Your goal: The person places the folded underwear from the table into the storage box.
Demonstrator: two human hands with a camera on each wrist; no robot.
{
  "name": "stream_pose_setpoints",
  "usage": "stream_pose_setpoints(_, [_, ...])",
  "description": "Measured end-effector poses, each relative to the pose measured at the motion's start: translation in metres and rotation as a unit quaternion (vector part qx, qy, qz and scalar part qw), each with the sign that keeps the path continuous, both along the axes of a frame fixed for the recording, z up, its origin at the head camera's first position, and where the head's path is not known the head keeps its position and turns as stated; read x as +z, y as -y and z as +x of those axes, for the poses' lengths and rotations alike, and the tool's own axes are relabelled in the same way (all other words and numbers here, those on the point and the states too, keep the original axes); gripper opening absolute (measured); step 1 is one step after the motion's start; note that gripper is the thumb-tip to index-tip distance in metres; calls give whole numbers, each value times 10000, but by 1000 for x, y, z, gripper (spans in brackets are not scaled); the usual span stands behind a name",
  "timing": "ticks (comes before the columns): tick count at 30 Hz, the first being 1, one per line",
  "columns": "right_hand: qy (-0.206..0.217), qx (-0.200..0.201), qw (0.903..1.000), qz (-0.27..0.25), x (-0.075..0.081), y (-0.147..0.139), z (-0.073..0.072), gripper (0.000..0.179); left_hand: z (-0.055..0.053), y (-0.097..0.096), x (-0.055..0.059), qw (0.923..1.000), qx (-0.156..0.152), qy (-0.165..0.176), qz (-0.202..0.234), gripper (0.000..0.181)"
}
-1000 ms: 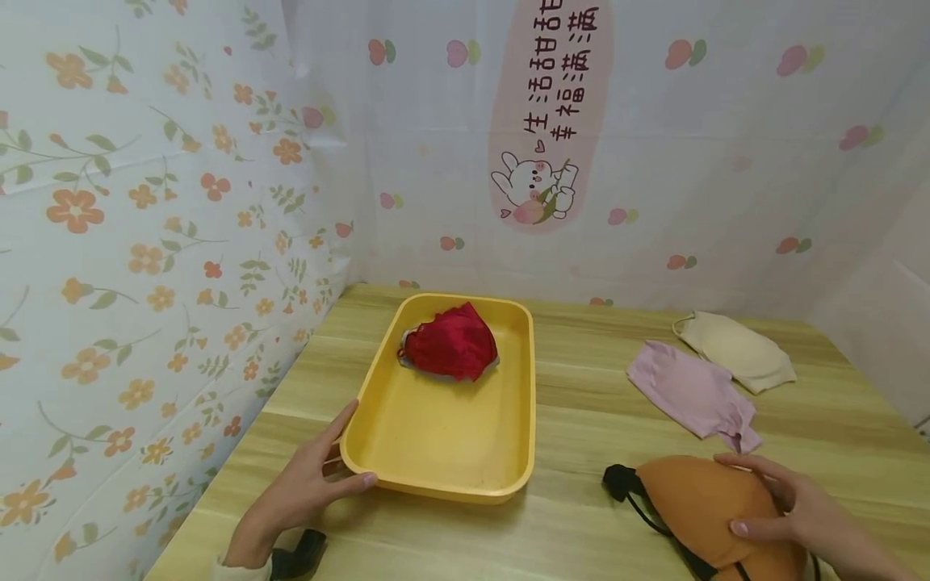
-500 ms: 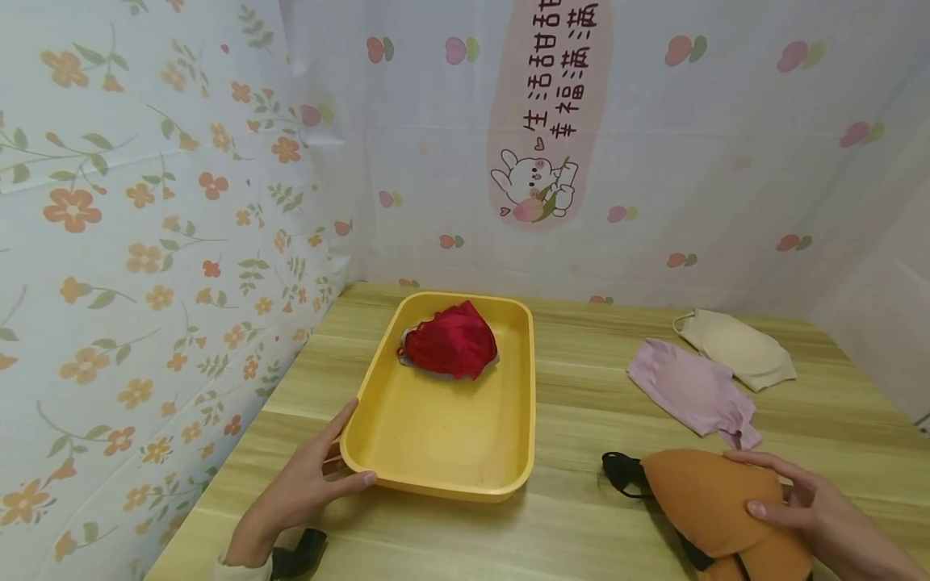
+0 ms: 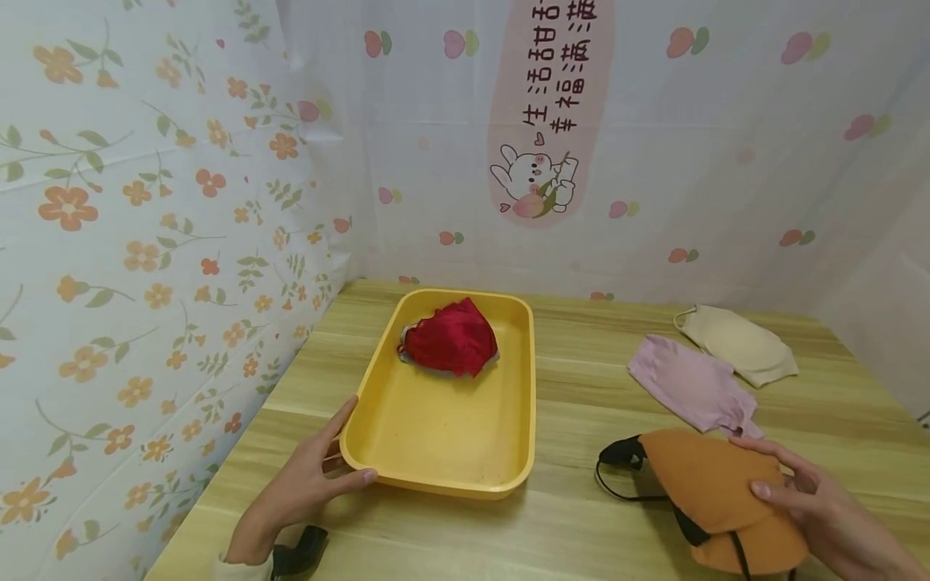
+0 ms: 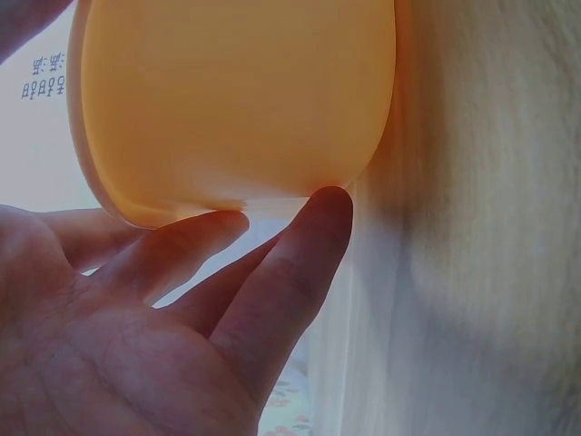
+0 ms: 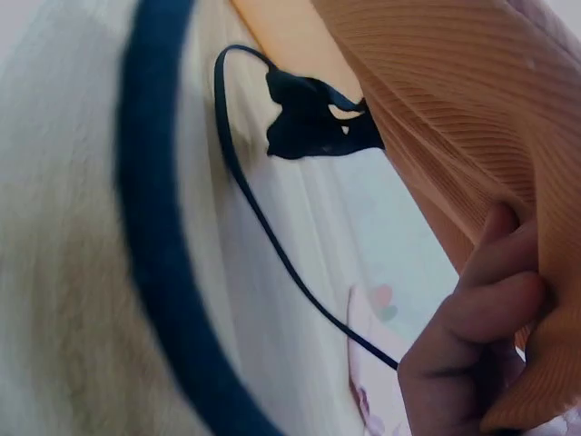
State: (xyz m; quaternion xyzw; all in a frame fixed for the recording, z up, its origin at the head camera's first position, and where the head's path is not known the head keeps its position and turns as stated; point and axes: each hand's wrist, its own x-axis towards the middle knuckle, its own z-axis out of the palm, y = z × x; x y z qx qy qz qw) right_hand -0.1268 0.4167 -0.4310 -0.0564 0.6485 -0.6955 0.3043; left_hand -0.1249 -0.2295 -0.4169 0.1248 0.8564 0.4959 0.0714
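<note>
On the wooden table (image 3: 567, 524) we have a yellow tray (image 3: 443, 436), its near left corner clamped between our left hand's (image 3: 305, 484) thumb and spread fingers. Right of the tray and outside it is an orange bra (image 3: 715, 480), pinched between our right hand's (image 3: 810, 500) thumb and fingers. A lilac bra (image 3: 690, 383) and a cream bra (image 3: 741, 343) lie beyond; we judge these three left to do. Inside the tray's far end sits a red bra (image 3: 458, 339) over some grey cloth (image 3: 437, 372), seemingly done.

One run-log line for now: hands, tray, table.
left hand: touches tray at near-left corner | right hand: holds orange bra | in tray: red garment | on table: lilac garment, cream garment
</note>
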Motion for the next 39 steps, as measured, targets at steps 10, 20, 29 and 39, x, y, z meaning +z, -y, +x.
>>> stream_pose_setpoints(10, [-169,-233,9983,-505,16,16,0,57,-1,0,-1,10000,-40,-52,-12,99])
stream_pose_setpoints(20, [-543,-1290,9897,-307,36,41,1,53,0,0,0,10000,16,63,-5,99])
stream_pose_setpoints(29, [-650,-1354,9857,-758,45,49,-1,53,0,-1,2,10000,9,89,-24,99])
stream_pose_setpoints(39, [-634,-926,9763,-1853,61,60,-7,55,0,-2,3,10000,-9,43,-12,99])
